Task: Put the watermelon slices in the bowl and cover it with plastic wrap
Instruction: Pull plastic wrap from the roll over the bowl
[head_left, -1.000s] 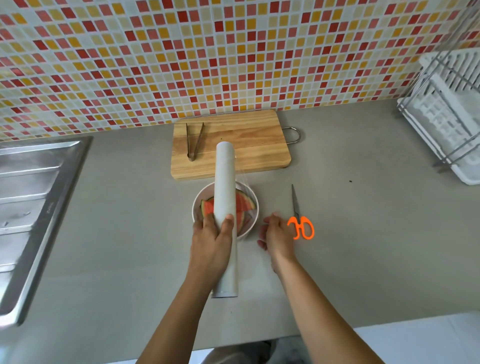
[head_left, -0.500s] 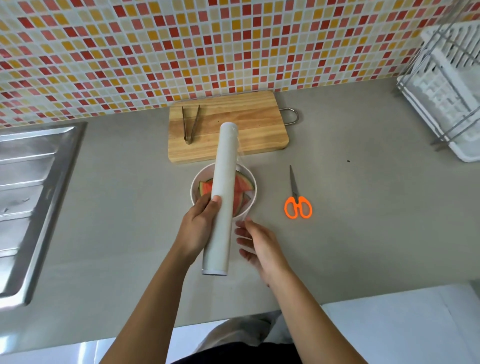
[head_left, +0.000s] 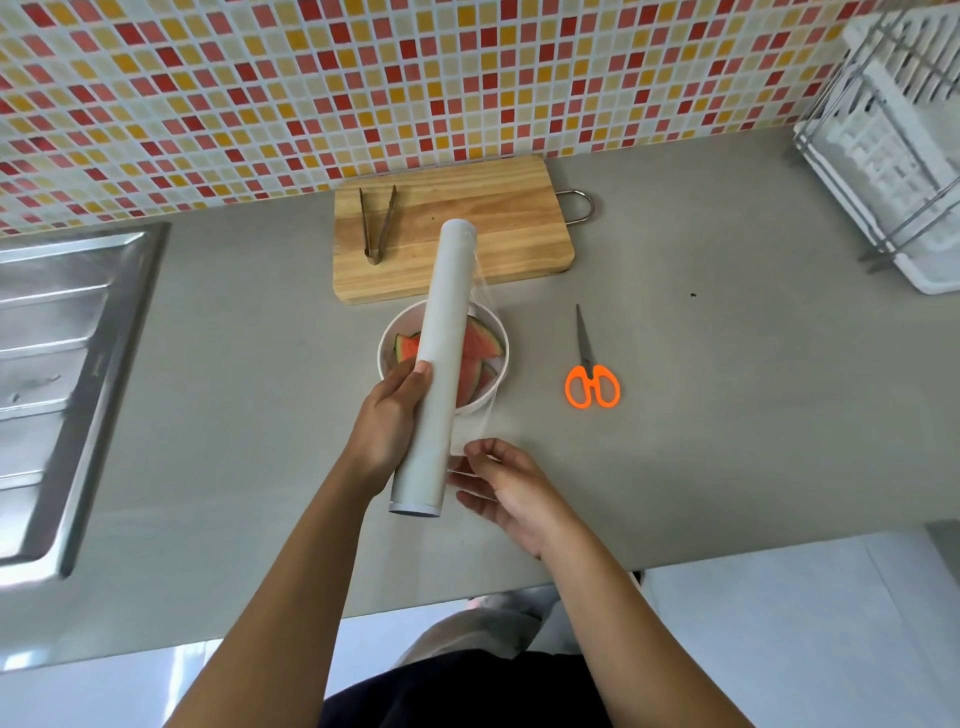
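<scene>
The left hand (head_left: 387, 423) is wrapped around the roll of plastic wrap (head_left: 436, 364), gripping it in its lower half. The thumb lies on top of the tube, and the remaining fingers curl underneath, out of view. The roll is held above the counter (head_left: 727, 415), its long axis running from the front edge toward the back wall. Its far end reaches over the cutting board (head_left: 457, 228); its open near end points toward the person.

The right hand (head_left: 511, 491) is just beside the near end of the roll, on its right. Its thumb and fingertips are closed on the loose edge of a clear sheet of film (head_left: 475, 431) drawn off the roll's right side. The other fingers are loosely spread.

The bowl (head_left: 496, 338) stands on the counter directly beneath the middle of the roll, just in front of the cutting board. Watermelon slices (head_left: 480, 343) lie inside it, partly hidden by the tube. The film hangs over the bowl's right portion.

Tongs (head_left: 376, 223) rest on the left part of the cutting board. Scissors (head_left: 589, 374) lie on the counter to the right of the bowl, apart from it. A sink (head_left: 67, 332) occupies the left edge, and a dish rack (head_left: 893, 140) the back right corner.
</scene>
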